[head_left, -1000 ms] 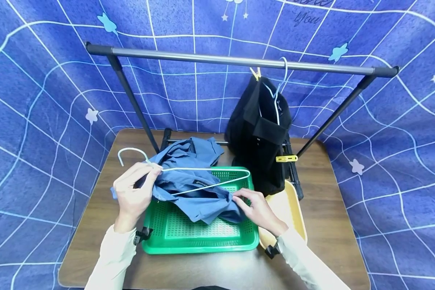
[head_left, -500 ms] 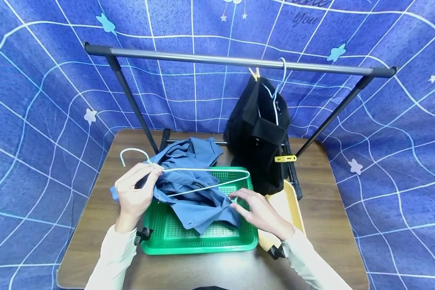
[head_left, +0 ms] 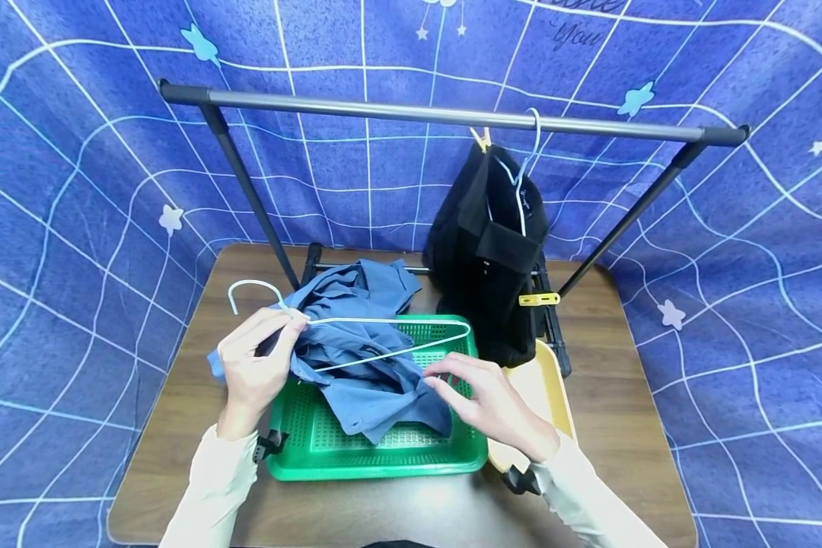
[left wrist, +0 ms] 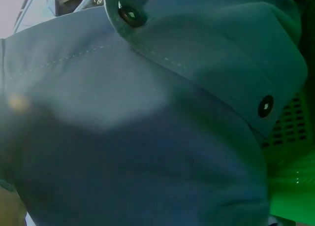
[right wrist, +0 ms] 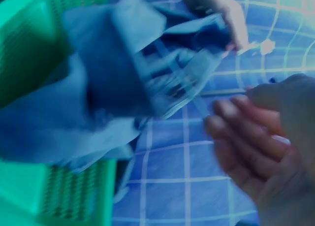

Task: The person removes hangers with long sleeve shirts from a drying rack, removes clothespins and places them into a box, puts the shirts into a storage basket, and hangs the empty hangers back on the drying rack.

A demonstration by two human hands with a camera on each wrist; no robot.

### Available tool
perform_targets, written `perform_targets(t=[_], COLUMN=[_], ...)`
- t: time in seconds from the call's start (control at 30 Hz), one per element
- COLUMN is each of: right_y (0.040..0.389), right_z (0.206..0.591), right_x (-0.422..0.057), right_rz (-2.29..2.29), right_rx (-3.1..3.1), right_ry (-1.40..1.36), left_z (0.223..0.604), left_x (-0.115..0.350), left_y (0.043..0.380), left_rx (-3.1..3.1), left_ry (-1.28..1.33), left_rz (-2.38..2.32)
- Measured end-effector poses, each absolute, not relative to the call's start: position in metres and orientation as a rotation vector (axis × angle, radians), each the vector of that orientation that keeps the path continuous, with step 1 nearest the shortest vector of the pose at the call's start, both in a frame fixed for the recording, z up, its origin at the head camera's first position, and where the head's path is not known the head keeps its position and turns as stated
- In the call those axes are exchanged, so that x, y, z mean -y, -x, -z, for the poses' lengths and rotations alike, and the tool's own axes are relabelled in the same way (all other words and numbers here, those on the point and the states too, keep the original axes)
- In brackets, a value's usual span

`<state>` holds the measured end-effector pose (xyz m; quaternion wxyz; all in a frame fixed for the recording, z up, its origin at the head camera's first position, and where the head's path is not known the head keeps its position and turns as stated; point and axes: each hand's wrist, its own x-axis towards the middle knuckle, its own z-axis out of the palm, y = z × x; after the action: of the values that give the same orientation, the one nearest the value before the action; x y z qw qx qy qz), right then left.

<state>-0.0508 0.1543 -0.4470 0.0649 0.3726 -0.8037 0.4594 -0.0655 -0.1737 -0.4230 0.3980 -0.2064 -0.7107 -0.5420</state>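
A light-blue wire clothes hanger (head_left: 390, 320) lies partly inside a blue buttoned shirt (head_left: 390, 396), its hook rising to the left. My left hand (head_left: 253, 365) pinches the hanger just below the hook, and the shirt bunches around those fingers. By the shirt's right edge is my right hand (head_left: 482, 392), thumb and forefinger bent towards the cloth. In the right wrist view the fingers of this hand (right wrist: 251, 147) are blurred, loosely bent and apart from the shirt (right wrist: 108, 78). Dark buttons on the shirt (left wrist: 216, 63) fill the left wrist view.
Under the shirt stands a green basket (head_left: 377, 468); a yellow tray (head_left: 562, 396) is right of it. A clothes rack (head_left: 397, 113) spans the back, bearing a black garment (head_left: 479, 304) on a hanger. One yellow clothes peg (head_left: 540, 300) sits by the right post.
My right hand has let go of the shirt's right edge and shifted slightly left. The shirt's front has dropped lower over the basket. My left hand keeps its grip on the hanger.
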Motion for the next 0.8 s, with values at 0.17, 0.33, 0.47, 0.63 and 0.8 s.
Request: perform_targets(t=[0.17, 0.33, 0.47, 0.63, 0.8], right_y=[0.057, 0.071, 0.078, 0.083, 0.086], right_z=[0.421, 0.411, 0.409, 0.407, 0.408], right_x=[-0.133, -0.119, -0.111, -0.103, -0.099], right_rz=[-1.340, -1.083, -0.954, -0.935, -1.084], right_rx=[2.125, 2.253, 2.382, 2.472, 2.474], right_ry=[-1.173, -1.059, -1.013, -1.026, -1.050], left_z=[0.428, 0.428, 0.427, 0.425, 0.421], left_x=[0.172, 0.168, 0.166, 0.164, 0.161], left_y=[0.068, 0.068, 0.068, 0.066, 0.063], left_rx=[1.790, 1.774, 1.771, 1.785, 1.800], left_ry=[0.534, 0.565, 0.586, 0.604, 0.619], left_rz=[1.358, 1.372, 1.376, 1.368, 1.347])
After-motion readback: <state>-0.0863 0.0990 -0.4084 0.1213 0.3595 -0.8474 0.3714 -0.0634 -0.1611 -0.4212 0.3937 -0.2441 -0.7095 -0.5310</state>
